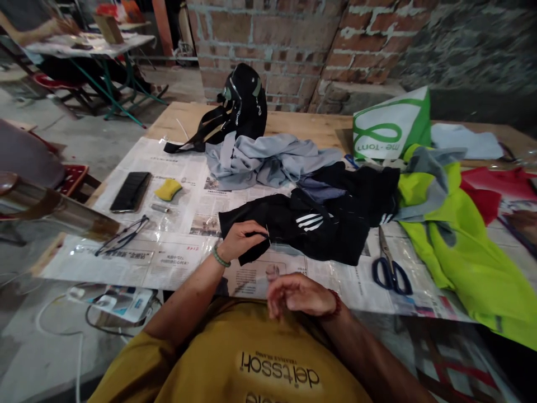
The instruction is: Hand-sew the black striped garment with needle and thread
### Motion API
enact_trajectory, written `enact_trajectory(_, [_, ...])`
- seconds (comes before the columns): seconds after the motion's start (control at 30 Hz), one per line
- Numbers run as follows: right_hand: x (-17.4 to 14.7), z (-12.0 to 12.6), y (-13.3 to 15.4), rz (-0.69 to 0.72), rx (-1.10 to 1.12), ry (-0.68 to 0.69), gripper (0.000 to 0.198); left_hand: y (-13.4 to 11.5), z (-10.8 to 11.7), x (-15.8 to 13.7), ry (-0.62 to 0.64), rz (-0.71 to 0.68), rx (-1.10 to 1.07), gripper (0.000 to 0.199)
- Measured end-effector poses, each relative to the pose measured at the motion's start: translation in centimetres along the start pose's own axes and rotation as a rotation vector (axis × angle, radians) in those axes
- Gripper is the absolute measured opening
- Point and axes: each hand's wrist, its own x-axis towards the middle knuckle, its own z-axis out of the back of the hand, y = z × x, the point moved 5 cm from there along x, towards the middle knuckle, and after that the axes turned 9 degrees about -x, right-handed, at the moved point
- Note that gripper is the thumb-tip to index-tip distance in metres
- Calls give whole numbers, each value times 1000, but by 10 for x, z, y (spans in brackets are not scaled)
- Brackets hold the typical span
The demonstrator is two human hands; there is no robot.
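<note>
1. The black garment with white stripes is laid on the newspaper-covered tabletop.
2. Its left end is pinched in the left hand; that grip is closed on the fabric.
3. The right hand is held curled, apart from the garment; whether anything is gripped cannot be told.
4. Scissors are placed to the right; grey cloth is heaped behind.
</note>
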Motion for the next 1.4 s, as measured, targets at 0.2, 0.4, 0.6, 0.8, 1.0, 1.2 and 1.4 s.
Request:
enact_trajectory(0.2, [-49,37,-10,-181,-144,-510,49,-6,-23,-7,109,-212,225,15])
enact_trajectory(0.4, [-91,74,11,-125,-813,-1140,27,-2,-28,-14,8,-302,416,15])
enact_trajectory(0.6, [-89,68,46,252,-727,-1322,15,-4,-30,-16,-35,-323,442,14])
enact_trajectory(0.8, [-80,62,18,-1,-626,-1101,19,-1,-29,-16,-46,-322,455,15])
enact_trajectory(1.0, [-87,68,30,138,-1489,-1381,30,3,-34,-16,3,-343,471,16])
enact_trajectory(1.2, [-45,117,23,-181,-1851,-996,40,12,-38,-20,59,-272,522,16])
enact_trajectory(1.4, [-69,165,13,-242,-1820,-1126,48,26,-39,-16,123,-166,509,14])
